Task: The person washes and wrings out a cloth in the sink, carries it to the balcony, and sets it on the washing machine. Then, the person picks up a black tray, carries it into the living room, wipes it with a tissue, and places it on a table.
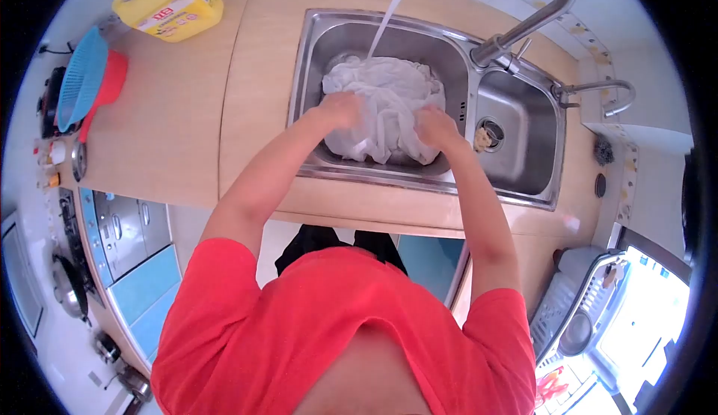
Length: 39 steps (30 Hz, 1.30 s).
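A wet white cloth lies bunched in the large left basin of the steel sink. Water runs from the tap onto the cloth's back part. My left hand grips the cloth's left side, its fingers partly hidden in the folds. On the right side of the cloth, my right hand is closed on the fabric. Folds hang loosely between the two hands.
The small right basin holds some yellowish scraps at its drain. A yellow jug stands at the counter's back left, with a blue basket and a red basin further left. A second, smaller faucet is at the right.
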Motion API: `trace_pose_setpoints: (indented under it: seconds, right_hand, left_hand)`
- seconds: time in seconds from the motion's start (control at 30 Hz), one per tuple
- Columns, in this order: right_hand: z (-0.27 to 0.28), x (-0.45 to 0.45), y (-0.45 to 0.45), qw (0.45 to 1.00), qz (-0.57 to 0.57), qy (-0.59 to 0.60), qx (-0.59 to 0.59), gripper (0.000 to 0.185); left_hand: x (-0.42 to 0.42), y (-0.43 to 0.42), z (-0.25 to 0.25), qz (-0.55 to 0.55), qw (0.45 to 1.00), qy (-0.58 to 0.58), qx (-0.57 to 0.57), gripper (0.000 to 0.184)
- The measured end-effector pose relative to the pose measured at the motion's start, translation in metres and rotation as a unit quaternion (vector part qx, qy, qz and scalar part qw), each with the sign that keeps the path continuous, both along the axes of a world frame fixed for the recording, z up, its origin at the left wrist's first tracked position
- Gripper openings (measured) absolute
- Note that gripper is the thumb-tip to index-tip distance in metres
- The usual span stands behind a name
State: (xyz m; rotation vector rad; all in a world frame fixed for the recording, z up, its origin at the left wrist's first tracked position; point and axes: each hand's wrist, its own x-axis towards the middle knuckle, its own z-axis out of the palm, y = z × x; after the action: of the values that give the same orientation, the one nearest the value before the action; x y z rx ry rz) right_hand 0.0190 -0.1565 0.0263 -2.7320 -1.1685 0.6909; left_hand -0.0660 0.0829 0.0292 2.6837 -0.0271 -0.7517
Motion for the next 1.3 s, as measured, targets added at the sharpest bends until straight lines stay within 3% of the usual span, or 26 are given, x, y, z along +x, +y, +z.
trace_pose_setpoints:
  seconds: [0.03, 0.13, 0.23, 0.33, 0.43, 0.47, 0.5, 0.53, 0.57, 0.63, 0.67, 0.73, 0.77, 0.8, 0.87, 0.9, 0.93, 1.0, 1.1, 1.13, 1.17, 1.2, 1.27, 1.3]
  right_hand:
    - [-0.008, 0.002, 0.008, 0.998, -0.040, -0.004, 0.049, 0.043]
    - [-0.039, -0.004, 0.033, 0.996, -0.050, -0.076, -0.005, 0.066]
    - [-0.053, -0.030, 0.033, 0.990, 0.013, -0.001, -0.142, 0.076]
    - [-0.098, -0.023, 0.022, 0.968, 0.123, 0.119, -0.184, 0.077]
    - [-0.040, 0.021, 0.029, 0.933, 0.081, 0.314, -0.154, 0.059]
    - [-0.038, 0.034, 0.026, 0.963, -0.008, 0.255, -0.086, 0.059]
    - [-0.038, 0.046, 0.021, 0.976, -0.097, 0.194, -0.016, 0.059]
    - [-0.042, 0.057, 0.022, 0.973, -0.183, 0.128, 0.055, 0.060]
    - [-0.049, 0.066, 0.027, 0.960, -0.243, 0.083, 0.115, 0.059]
    - [-0.077, 0.083, 0.038, 0.906, -0.352, -0.008, 0.235, 0.059]
    - [-0.105, 0.095, 0.044, 0.882, -0.408, 0.041, 0.235, 0.063]
    - [-0.149, 0.098, 0.056, 0.739, -0.456, 0.243, 0.431, 0.068]
    - [-0.160, 0.095, 0.065, 0.637, -0.466, 0.340, 0.511, 0.070]
    - [-0.139, 0.087, 0.069, 0.544, -0.493, 0.472, 0.487, 0.076]
    - [-0.138, 0.084, 0.062, 0.449, -0.508, 0.607, 0.415, 0.073]
    - [-0.134, 0.087, 0.063, 0.398, -0.506, 0.666, 0.376, 0.072]
    - [-0.092, 0.071, 0.066, 0.424, -0.424, 0.663, 0.448, 0.063]
    - [-0.088, 0.056, 0.061, 0.487, -0.455, 0.603, 0.438, 0.052]
    - [-0.142, 0.032, 0.057, 0.389, -0.348, 0.655, 0.547, 0.034]
    - [-0.146, 0.029, 0.070, 0.402, -0.433, 0.635, 0.497, 0.032]
    - [-0.145, 0.027, 0.077, 0.410, -0.513, 0.609, 0.444, 0.030]
    - [-0.121, 0.022, 0.073, 0.402, -0.536, 0.625, 0.401, 0.031]
    - [-0.107, 0.025, 0.067, 0.469, -0.550, 0.569, 0.392, 0.037]
    - [-0.106, 0.025, 0.061, 0.500, -0.559, 0.539, 0.385, 0.040]
  left_hand:
    - [0.004, 0.003, -0.012, 0.042, 0.999, -0.026, 0.013, 0.077]
    - [0.008, 0.000, -0.048, 0.033, 0.983, -0.106, 0.145, 0.084]
    - [-0.011, -0.021, -0.079, 0.006, 0.987, 0.082, 0.141, 0.089]
    - [-0.016, -0.044, -0.062, -0.054, 0.967, 0.194, 0.154, 0.085]
    - [0.021, -0.006, -0.055, -0.063, 0.944, 0.319, -0.058, 0.065]
    - [0.030, 0.006, -0.056, 0.002, 0.966, 0.252, -0.063, 0.057]
    - [0.030, 0.012, -0.060, 0.104, 0.988, 0.105, -0.050, 0.058]
    - [0.031, 0.019, -0.065, 0.203, 0.977, -0.048, -0.035, 0.060]
    - [0.035, 0.024, -0.074, 0.298, 0.933, -0.199, -0.018, 0.062]
    - [0.053, 0.016, -0.105, 0.450, 0.865, -0.206, -0.084, 0.064]
    - [0.062, 0.007, -0.127, 0.521, 0.820, -0.207, -0.118, 0.065]
    - [0.089, -0.008, -0.202, 0.479, 0.813, -0.261, -0.201, 0.063]
    - [0.101, -0.027, -0.197, 0.503, 0.770, -0.224, -0.322, 0.063]
    - [0.103, -0.053, -0.181, 0.519, 0.713, -0.179, -0.436, 0.063]
    - [0.092, -0.092, -0.067, 0.450, 0.773, -0.144, -0.424, 0.056]
    - [0.079, -0.111, -0.044, 0.409, 0.777, -0.203, -0.433, 0.049]
    - [0.068, -0.125, -0.029, 0.364, 0.779, -0.260, -0.439, 0.043]
    - [0.056, -0.130, -0.012, 0.308, 0.842, -0.265, -0.354, 0.038]
    - [0.072, -0.102, -0.035, 0.305, 0.888, -0.279, -0.202, 0.031]
    - [0.079, -0.089, -0.049, 0.326, 0.894, -0.279, -0.132, 0.029]
    - [0.082, -0.075, -0.073, 0.327, 0.881, -0.313, -0.140, 0.028]
    - [0.080, -0.061, -0.095, 0.327, 0.868, -0.344, -0.146, 0.029]
    - [0.076, -0.033, -0.114, 0.316, 0.911, -0.251, -0.081, 0.033]
    - [0.073, -0.022, -0.120, 0.353, 0.889, -0.268, -0.113, 0.035]
